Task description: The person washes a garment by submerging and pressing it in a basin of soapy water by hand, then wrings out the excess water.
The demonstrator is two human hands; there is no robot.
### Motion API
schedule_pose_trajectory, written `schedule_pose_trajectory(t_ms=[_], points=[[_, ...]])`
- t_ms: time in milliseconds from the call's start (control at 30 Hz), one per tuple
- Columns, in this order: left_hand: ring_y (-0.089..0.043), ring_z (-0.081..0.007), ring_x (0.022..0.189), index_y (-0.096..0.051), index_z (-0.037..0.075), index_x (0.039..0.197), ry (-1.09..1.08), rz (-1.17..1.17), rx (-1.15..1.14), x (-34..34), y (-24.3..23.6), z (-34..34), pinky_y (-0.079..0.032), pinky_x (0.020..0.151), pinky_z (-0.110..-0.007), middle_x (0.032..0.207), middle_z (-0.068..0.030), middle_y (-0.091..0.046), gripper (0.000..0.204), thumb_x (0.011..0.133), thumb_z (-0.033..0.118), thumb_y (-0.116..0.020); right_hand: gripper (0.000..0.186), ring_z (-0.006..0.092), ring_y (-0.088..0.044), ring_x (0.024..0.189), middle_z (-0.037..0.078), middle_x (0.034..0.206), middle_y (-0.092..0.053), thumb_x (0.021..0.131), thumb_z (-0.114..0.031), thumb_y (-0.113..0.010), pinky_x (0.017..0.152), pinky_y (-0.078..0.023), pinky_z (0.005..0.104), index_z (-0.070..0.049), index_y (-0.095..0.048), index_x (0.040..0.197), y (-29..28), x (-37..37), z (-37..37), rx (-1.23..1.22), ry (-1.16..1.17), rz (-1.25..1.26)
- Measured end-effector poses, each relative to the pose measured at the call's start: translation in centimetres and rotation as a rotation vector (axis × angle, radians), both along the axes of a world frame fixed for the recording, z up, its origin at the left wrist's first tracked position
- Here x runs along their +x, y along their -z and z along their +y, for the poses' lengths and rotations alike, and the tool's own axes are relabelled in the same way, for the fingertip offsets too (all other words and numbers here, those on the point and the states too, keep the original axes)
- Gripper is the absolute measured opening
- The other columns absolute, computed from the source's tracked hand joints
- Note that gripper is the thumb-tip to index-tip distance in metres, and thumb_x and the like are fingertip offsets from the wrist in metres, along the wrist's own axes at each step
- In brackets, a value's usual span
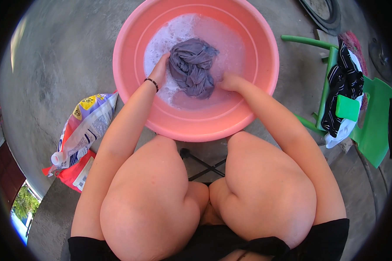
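Observation:
A pink plastic basin holds sudsy water and a bunched grey cloth in its middle. My left hand, with a dark beaded bracelet on the wrist, grips the cloth's left edge, its fingers partly hidden. My right hand dips into the water just right of the cloth, fingertips under the surface, so I cannot make out whether they are closed. Both forearms reach in over my bare legs.
Left lie detergent pouches, one with a spout. Right, a green plastic chair holds black striped and white clothes, a green block and a pink fibrous item. Dark curved rubber lies behind on the concrete floor.

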State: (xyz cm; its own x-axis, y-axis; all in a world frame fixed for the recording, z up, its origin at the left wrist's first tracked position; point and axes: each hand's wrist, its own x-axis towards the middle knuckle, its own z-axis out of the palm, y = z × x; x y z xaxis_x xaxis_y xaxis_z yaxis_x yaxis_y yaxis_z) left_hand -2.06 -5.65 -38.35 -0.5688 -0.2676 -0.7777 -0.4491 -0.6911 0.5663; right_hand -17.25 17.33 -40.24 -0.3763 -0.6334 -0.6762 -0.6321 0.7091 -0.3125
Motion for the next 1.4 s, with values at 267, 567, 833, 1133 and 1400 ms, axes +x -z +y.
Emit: schedule_pose_trajectory(t_ms=[267, 567, 833, 1133, 1400], points=[[-0.026, -0.0162, 0.137, -0.041, 0.007, 0.139, -0.001, 0.011, -0.014, -0.5, -0.6, 0.9, -0.013, 0.112, -0.031, 0.145, -0.0037, -0.039, 0.062, 0.092, 0.046, -0.049, 0.037, 0.0382, -0.066, 0.091, 0.023, 0.089, -0.068, 0.074, -0.032, -0.064, 0.082, -0.051, 0.0438, 0.001, -0.071, 0.089, -0.3, -1.0, -0.4, -0.069, 0.297, 0.112], [-0.035, -0.0170, 0.130, -0.044, 0.007, 0.136, 0.030, 0.066, -0.038, -0.2, 0.6, 0.0, -0.020, 0.110, -0.031, 0.139, -0.0030, -0.044, 0.059, 0.092, 0.046, -0.049, 0.036, 0.0393, -0.065, 0.091, 0.023, 0.093, -0.068, 0.076, -0.031, -0.062, 0.083, -0.051, 0.0466, 0.000, -0.072, 0.091, -0.2, 0.2, -1.1, -0.118, 0.264, -0.076], [-0.032, -0.0173, 0.133, -0.043, 0.006, 0.137, -0.009, 0.018, -0.018, 0.3, 1.2, -0.4, -0.019, 0.111, -0.031, 0.141, -0.0038, -0.043, 0.061, 0.092, 0.046, -0.050, 0.039, 0.0404, -0.066, 0.088, 0.024, 0.095, -0.068, 0.078, -0.032, -0.061, 0.080, -0.051, 0.0455, 0.002, -0.070, 0.096, 0.4, -0.7, -1.3, -0.107, 0.273, -0.051], [-0.031, -0.0174, 0.133, -0.044, 0.008, 0.136, -0.003, -0.003, 0.006, 0.3, 1.3, -0.3, -0.020, 0.111, -0.032, 0.142, -0.0029, -0.041, 0.059, 0.091, 0.046, -0.050, 0.037, 0.0409, -0.065, 0.082, 0.022, 0.094, -0.067, 0.082, -0.034, -0.060, 0.077, -0.051, 0.0481, -0.004, -0.069, 0.102, 1.1, -0.8, -0.7, -0.241, 0.285, 0.114], [-0.031, -0.0166, 0.132, -0.044, 0.009, 0.136, 0.004, 0.039, 0.003, -0.3, 0.2, 0.3, -0.019, 0.111, -0.032, 0.141, -0.0027, -0.041, 0.060, 0.090, 0.047, -0.052, 0.032, 0.0400, -0.064, 0.086, 0.021, 0.090, -0.067, 0.078, -0.032, -0.061, 0.081, -0.050, 0.0482, -0.003, -0.071, 0.089, -0.6, -0.6, -0.3, -0.127, 0.105, 0.013]])
